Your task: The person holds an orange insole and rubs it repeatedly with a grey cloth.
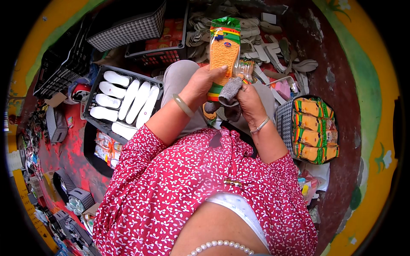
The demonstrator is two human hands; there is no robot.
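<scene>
Gripping an orange insole packet (224, 51) in the head view, the person's left hand (200, 83) was closed on its lower half, thumb laid across the front. The packet was held up between the knees, its long axis running away from the body, its green end farthest off and leaning slightly right. The right hand (252, 100) was pinched around a grey cloth (230, 90), which overlapped the packet's near right edge; whether the two pressed together, one could not tell. The left hand was the nearer to the packet, while the right lay just right of its near end. Counted, there were one held packet, one grey cloth and eight white insoles (128, 99) showing in a dark crate (98, 123) at left; in the patterned basket (284, 121) at right, four similar packs (307, 123) showed in one column, others partly hidden beside them.
</scene>
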